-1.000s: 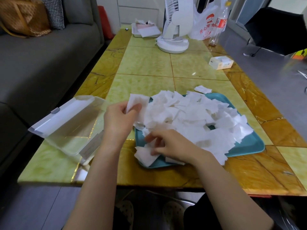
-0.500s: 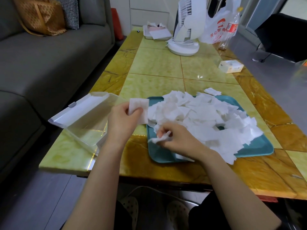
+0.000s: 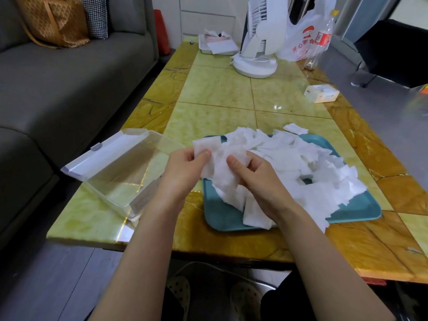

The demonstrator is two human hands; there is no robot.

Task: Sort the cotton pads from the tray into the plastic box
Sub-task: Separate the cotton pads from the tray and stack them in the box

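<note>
Looking down at a glossy yellow-green stone table [image 3: 220, 93], with a grey sofa [image 3: 58, 77] along its left side and grey floor on the right. The far end is cluttered: a white desk fan [image 3: 259, 42], a white plastic bag [image 3: 301, 38], a clear bottle [image 3: 322, 38] and a shallow white tray of papers [image 3: 215, 46]. A small carton [image 3: 322, 93] sits near the right edge.

Both hands are up over the near-left corner of the teal tray [image 3: 222, 216]. My left hand [image 3: 185, 170] pinches one square pad [image 3: 206, 143] between thumb and curled fingers. My right hand [image 3: 259, 179] has its fingers curled and thumb pressed on a small bunch of pads [image 3: 227, 177], right against the left hand's pad. The rest of the cotton pads [image 3: 301, 163] are heaped across the tray and spill over its rim, with one stray pad [image 3: 295, 129] on the table just behind it.

The clear plastic box [image 3: 120, 177] sits just left of my left hand, lid [image 3: 104, 154] flipped open toward the sofa, close to the table's left edge. Open tabletop runs between the teal tray and the fan.
</note>
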